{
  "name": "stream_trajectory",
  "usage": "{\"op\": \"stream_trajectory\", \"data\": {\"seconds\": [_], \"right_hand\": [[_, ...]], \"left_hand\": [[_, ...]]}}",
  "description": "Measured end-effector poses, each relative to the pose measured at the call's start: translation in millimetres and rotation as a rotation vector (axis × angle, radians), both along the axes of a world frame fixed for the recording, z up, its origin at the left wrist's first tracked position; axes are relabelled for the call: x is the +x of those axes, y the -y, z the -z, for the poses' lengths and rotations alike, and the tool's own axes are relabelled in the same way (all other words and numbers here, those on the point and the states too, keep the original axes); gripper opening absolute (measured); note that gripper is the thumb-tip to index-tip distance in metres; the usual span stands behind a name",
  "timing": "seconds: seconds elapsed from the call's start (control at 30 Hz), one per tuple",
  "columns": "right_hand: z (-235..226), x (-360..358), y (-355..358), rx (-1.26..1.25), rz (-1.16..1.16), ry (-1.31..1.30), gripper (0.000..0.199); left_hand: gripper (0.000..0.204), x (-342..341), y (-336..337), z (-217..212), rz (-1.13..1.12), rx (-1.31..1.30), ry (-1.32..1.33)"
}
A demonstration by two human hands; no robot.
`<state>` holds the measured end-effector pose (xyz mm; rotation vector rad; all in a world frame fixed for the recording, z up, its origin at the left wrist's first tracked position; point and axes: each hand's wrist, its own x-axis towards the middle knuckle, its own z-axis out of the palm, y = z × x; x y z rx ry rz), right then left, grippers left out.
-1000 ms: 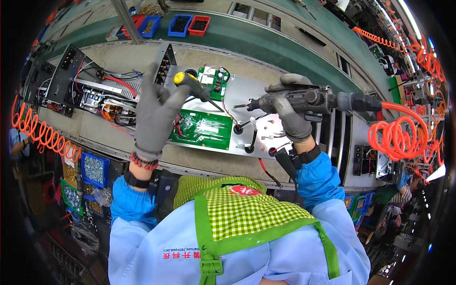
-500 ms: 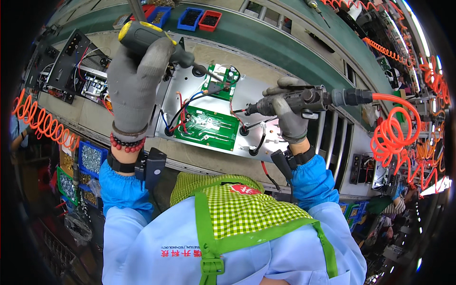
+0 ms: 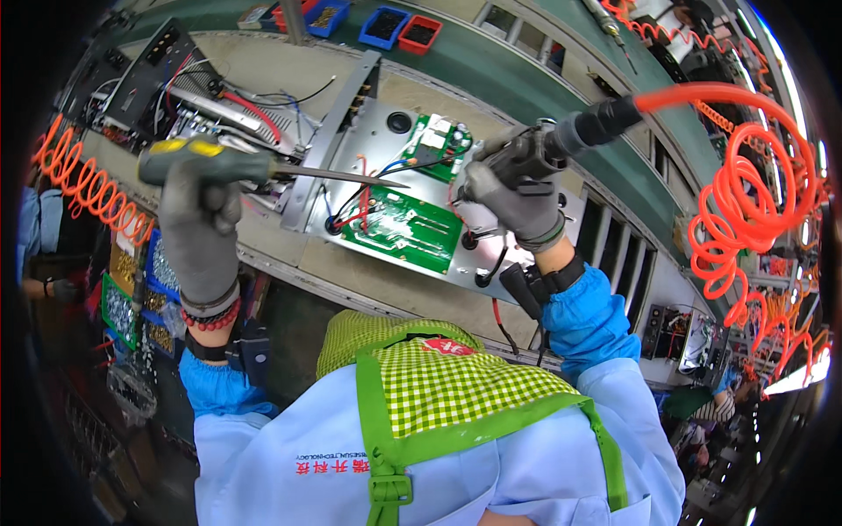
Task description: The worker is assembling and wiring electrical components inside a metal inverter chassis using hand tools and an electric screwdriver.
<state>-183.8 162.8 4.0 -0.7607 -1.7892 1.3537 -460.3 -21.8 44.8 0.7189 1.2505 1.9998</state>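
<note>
- My gloved left hand [image 3: 197,232] wrapped the screwdriver [image 3: 246,167] handle, so most of its grip surface was hidden under my fingers.
- The screwdriver's thin tip was too fine to tell whether it touched the wires over the metal chassis [image 3: 386,167].
- My right hand [image 3: 513,188] covered the body of the air driver [image 3: 561,145]; its bit and where it met the small green board [image 3: 438,140] were hidden.
- The orange coiled hose [image 3: 745,202] ran off toward the dark rim on the right.
- The contents of the parts bins [image 3: 386,24] at the top were too small to tell.
- The far left of the worktop [image 3: 289,245] dissolved into blur and shadow.
</note>
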Motion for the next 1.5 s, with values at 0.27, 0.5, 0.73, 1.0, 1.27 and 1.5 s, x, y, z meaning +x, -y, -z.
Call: {"op": "stream_trajectory", "data": {"seconds": [0.27, 0.5, 0.73, 1.0, 1.27, 1.5], "right_hand": [[3, 9, 3, 0.070, -0.059, -0.002, 0.037], [-41, 42, 1, 0.267, 0.030, -0.108, 0.046], [-100, 14, 70, 0.490, -0.157, -0.400, 0.048], [-95, -73, 108, 0.405, -0.243, -0.410, 0.060], [-83, -163, 128, 0.246, -0.292, -0.325, 0.057], [-71, -191, 121, 0.207, -0.312, -0.307, 0.061]], "left_hand": [[0.036, -42, 175, 118, -0.566, -0.144, 0.534], [0.034, -59, 361, 290, -0.991, -0.119, 1.114], [0.039, -110, 348, 304, -1.077, -0.229, 1.172], [0.041, -163, 376, 382, -0.553, -0.474, 1.266], [0.030, -119, 171, 209, 0.517, -0.460, -0.579], [0.034, -94, 43, 136, 0.669, -0.247, 0.495]]}}
